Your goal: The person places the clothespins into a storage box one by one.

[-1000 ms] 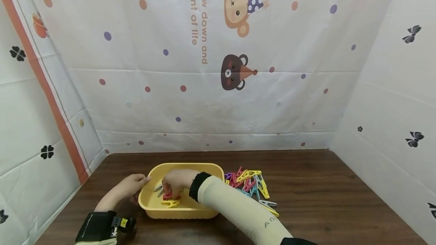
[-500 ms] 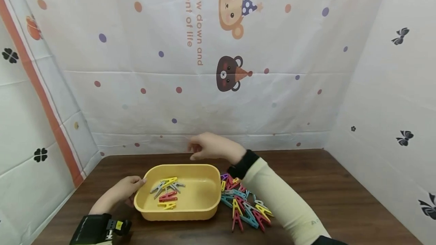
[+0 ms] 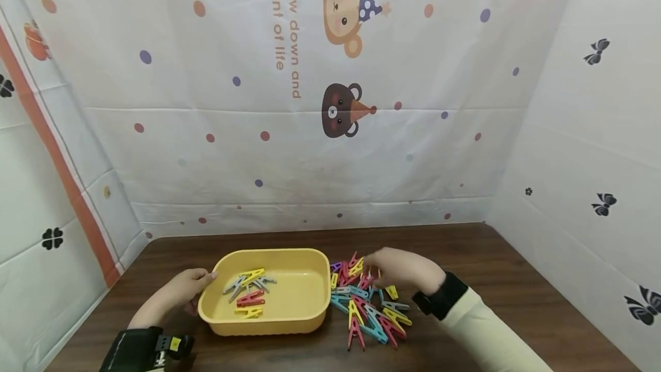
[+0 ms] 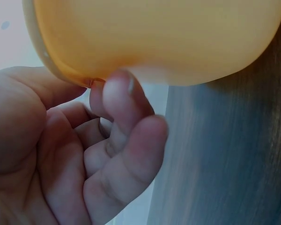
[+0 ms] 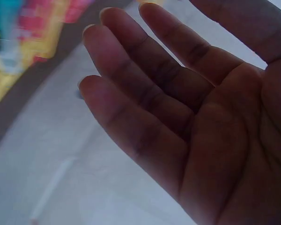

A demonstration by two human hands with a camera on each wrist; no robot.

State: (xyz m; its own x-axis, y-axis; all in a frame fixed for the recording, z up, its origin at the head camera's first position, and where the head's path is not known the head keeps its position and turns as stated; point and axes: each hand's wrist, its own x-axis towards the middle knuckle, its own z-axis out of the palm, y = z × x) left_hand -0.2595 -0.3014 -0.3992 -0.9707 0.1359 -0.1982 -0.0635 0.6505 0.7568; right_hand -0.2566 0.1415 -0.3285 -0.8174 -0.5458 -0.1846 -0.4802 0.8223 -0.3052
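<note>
My left hand [image 3: 181, 290] holds the left rim of a yellow plastic basin [image 3: 273, 327], thumb and fingers pinching its edge, as the left wrist view also shows. Inside the basin lie several clothespins: grey ones, a red one [image 3: 251, 298] and yellow ones [image 3: 253, 276]. Just right of the basin is a loose pile of clothespins [image 3: 373, 319] in red, yellow, blue, grey and purple. Over the far right part of that pile is my right hand [image 3: 405, 270], fingertips pointing down at the pins. In the right wrist view its fingers [image 5: 145, 126] are loosely extended, with nothing held.
A dark brown wooden table [image 3: 465, 291] carries everything. White printed cloth [image 3: 289, 154] rises behind its back edge, with similar cloth along the left and right sides. The pile lies close against the basin's right wall.
My right hand has come out of the basin, passed above its far side and moved right to the pile. Red, yellow and grey clothespins now show uncovered in the basin. My left hand keeps its hold.
</note>
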